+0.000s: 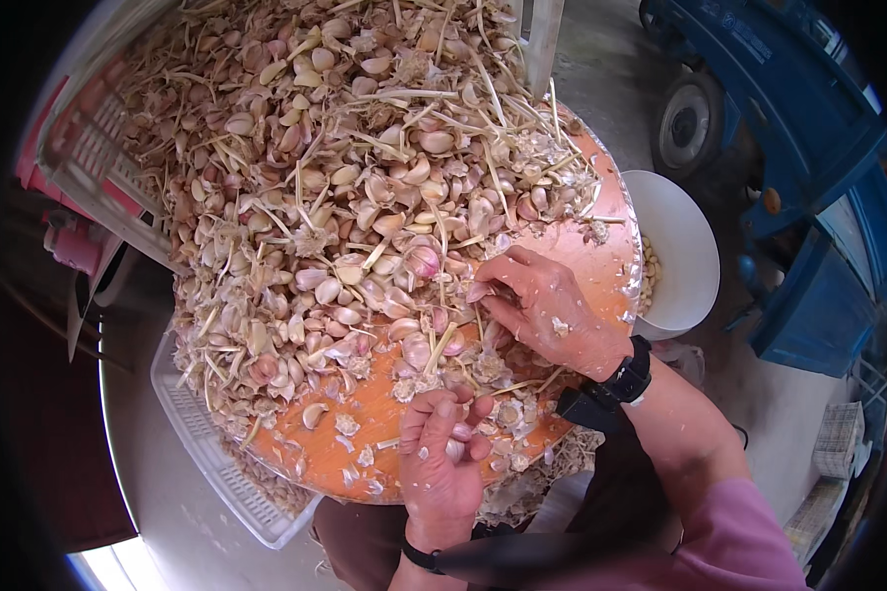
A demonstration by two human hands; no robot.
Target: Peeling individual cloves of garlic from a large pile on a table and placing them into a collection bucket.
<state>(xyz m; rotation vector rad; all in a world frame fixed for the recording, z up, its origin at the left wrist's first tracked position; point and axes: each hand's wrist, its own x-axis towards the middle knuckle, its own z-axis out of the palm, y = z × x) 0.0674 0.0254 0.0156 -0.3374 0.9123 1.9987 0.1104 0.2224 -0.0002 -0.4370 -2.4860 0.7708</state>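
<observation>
A large heap of garlic cloves (340, 192) with dry stalks and papery skins covers most of a round orange table (384, 473). At the table's near edge, my left hand (443, 454) is palm up, its fingers curled around garlic cloves (455, 443). Farther right, my right hand (543, 303) reaches over the heap's edge, thumb and fingertips pinched on a garlic clove (480, 291). Between the hands lie a partly broken garlic bulb (416, 349), stalks and root ends. One loose clove (314, 415) rests on the bare orange surface left of my left hand.
Beyond the table's right edge stands a white bucket (684, 251) with pale cloves inside. A white plastic basket (229, 480) is low at the left, partly under the table; a white crate (96, 177) is at upper left. A blue wheeled vehicle (783, 96) stands at upper right.
</observation>
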